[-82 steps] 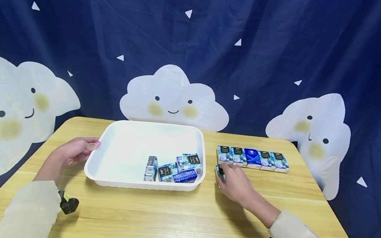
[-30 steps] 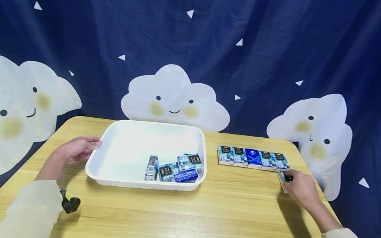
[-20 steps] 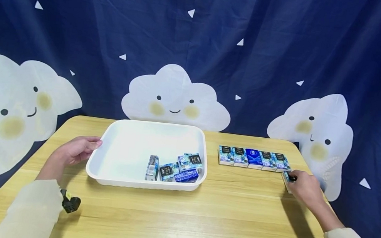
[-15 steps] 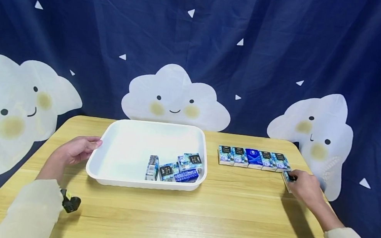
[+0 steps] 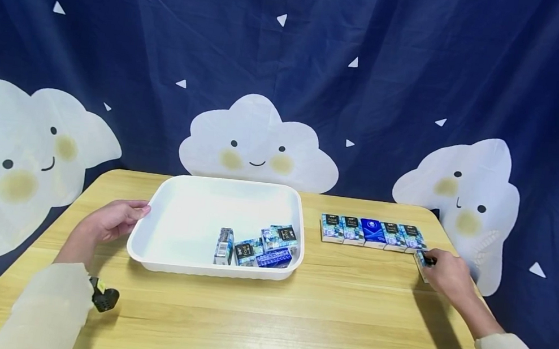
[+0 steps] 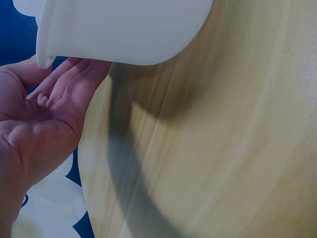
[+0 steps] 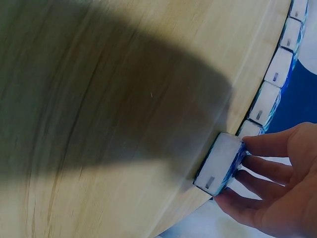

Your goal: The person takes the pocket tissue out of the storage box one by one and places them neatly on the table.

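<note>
Currently left hand point(image 5: 113, 221) grips one tray point(image 5: 183, 215); four packets point(image 5: 247, 252) inside; right hand point(image 5: 448, 275) pinches one packet point(image 7: 219, 161) near row of five point(image 5: 372, 231).

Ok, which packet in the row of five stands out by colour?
The middle packet: its top is mostly deep blue, while the two packets to its left and the two to its right have patterned tops with black labels.

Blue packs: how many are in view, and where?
10 visible: five packs side by side on the table, one pack in the right hand, and four packs in the white tray. Others may be hidden beneath those four.
</note>
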`<state>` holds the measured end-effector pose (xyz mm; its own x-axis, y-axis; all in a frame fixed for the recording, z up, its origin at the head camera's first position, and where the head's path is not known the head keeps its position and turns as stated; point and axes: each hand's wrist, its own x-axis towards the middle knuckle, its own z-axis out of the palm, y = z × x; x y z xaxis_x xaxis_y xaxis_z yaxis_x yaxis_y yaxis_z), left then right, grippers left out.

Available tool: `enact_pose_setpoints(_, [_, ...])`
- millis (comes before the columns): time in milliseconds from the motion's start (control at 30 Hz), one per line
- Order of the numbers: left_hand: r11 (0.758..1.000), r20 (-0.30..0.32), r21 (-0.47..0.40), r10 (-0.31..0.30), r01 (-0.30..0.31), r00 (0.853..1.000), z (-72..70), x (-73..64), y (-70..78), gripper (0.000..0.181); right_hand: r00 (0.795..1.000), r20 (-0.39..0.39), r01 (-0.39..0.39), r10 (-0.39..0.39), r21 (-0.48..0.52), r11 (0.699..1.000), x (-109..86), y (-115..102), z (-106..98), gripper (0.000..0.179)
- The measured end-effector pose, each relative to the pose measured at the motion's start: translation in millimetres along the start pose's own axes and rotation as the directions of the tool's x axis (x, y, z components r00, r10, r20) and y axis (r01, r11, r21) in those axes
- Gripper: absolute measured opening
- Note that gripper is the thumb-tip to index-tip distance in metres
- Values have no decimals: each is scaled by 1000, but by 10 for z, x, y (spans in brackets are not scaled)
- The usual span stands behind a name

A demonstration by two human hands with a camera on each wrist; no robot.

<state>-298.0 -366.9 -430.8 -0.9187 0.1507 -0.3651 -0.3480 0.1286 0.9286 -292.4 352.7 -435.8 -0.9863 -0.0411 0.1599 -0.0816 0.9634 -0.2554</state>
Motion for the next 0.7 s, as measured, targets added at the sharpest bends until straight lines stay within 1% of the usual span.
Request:
enact_pose_setpoints(267, [1000, -13, 8, -24, 24, 1000, 3, -1, 13, 75, 1000, -6, 3, -3, 3, 1000, 5, -2, -1, 36])
enact_pose_setpoints(533, [1000, -19, 7, -29, 29, 999, 2, -14, 15, 74, 999, 36, -23, 23, 3, 1000, 26, 0, -23, 39])
enact_pose_setpoints(700, [1000, -14, 2, -27, 27, 1000, -3, -22, 19, 75, 999, 37, -16, 16, 8, 1000, 34, -9, -43, 41])
